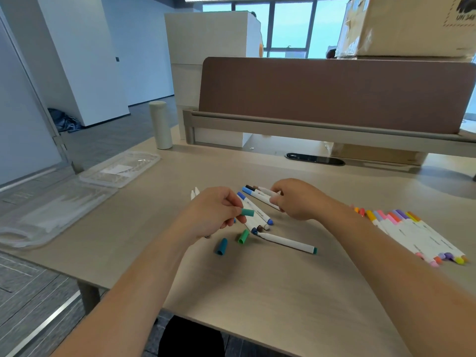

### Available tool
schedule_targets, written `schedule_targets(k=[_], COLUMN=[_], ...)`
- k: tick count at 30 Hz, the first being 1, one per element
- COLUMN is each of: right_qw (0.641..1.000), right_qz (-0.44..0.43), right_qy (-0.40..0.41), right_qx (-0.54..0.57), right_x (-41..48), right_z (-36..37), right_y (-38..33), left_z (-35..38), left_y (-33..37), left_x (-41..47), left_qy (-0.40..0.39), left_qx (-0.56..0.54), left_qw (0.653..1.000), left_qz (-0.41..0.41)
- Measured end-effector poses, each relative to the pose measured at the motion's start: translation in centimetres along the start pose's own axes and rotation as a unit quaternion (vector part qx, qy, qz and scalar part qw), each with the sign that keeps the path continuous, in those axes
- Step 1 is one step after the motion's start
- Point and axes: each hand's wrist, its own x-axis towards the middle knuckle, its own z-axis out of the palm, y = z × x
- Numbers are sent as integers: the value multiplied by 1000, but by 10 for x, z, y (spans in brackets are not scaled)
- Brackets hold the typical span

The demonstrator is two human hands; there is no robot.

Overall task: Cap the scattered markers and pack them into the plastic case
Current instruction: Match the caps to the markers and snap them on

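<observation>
— Where is the plastic case (64,202)?
— Far left on the table (257,292), well apart from my hands, with a flask (160,124) standing behind it.
— And the markers?
— A heap of markers (257,217) lies mid-table between my left hand (216,210), which pinches a cap (247,212), and my right hand (296,199), which grips one marker (264,198) from the heap's back end. Two loose caps (221,246) lie just before my left hand, a lone marker (288,242) to their right. A row of markers (412,233) lies far right; the divider (334,94) stands behind everything
</observation>
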Motion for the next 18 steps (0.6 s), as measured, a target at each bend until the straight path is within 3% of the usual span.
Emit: schedule_targets(k=[18], right_qw=[998], right_qz=[56], right_qy=[-7], right_qx=[-23], right_x=[5], right_z=[23], right_y=[3], left_z=[8], left_y=[-5], left_x=[-12], left_qy=[-34], left_qx=[170], left_qw=[984], left_qz=[37])
